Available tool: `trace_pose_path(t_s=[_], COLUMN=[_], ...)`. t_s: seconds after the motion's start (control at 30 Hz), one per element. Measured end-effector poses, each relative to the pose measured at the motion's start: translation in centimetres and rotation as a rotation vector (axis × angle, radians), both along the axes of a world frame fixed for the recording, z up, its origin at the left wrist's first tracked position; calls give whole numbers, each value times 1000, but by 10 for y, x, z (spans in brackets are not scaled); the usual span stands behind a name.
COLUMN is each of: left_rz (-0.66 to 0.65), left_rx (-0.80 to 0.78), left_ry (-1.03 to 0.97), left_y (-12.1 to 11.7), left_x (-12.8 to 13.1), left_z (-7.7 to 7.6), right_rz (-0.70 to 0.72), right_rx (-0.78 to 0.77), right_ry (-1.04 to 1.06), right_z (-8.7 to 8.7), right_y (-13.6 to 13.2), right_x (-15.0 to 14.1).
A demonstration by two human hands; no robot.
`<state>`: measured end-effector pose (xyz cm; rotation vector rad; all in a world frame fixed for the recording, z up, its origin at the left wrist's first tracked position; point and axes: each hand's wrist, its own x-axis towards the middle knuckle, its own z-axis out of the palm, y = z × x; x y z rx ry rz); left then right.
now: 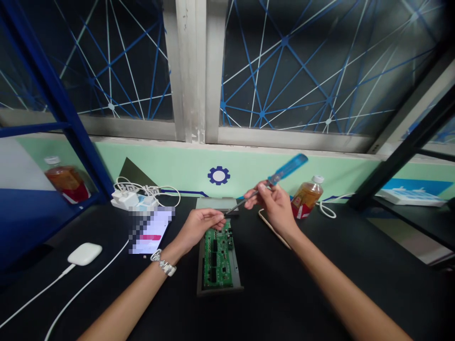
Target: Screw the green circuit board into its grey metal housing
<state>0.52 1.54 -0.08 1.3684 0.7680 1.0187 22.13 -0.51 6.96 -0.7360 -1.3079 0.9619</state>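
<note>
The right hand (pixel 273 208) is closed in a tight pinch on the blue-handled screwdriver (pixel 287 169), gripping near the base of the handle, with the steel shaft (pixel 247 201) slanting down and across to the left hand (pixel 199 229). That hand's fingers curl narrowly by the shaft's tip, though from here I can't tell whether they pinch anything small. Beneath them lies a green circuit board (pixel 217 260) in a grey casing (pixel 220 292), mid-way along the black table (pixel 284 284). It looks light and stiff but fragile, best taken by the casing's edges, clear of the components. At its 12 o'clock sits a grey panel (pixel 215 203). Near 2 o'clock stands a bottle of amber drink (pixel 307 199); near 10 o'clock, a pixelated phone (pixel 151 232) and a white charger (pixel 124 199); near 9 o'clock, a white earbud case (pixel 84 254).
</note>
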Motion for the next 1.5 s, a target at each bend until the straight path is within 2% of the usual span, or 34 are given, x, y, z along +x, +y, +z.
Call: trace_pose_path(t_s=[0.07,0.13,0.27,0.4,0.73,1.1,1.5], left_rz=[-48,-55,26,100,147,131,140], left_rx=[97,217,444,573,614,627,676], left_ry=[85,175,296,355,457,502,564], left_y=[11,20,34,38,41,38,38], left_x=[6,12,21,22,18,17,17], left_z=[4,4,-9,-24,-41,-38,-40], right_rz=[-37,-43,-52,-26,-2,104,31], right_rx=[54,76,92,103,100,39,35], right_ry=[-118,-240,-441,-520,-545,-529,-565], right_z=[11,12,-6,-23,-35,-34,-38], right_y=[13,23,33,37,43,51,56], right_x=[-4,-10,-22,-27,-29,-20,-20])
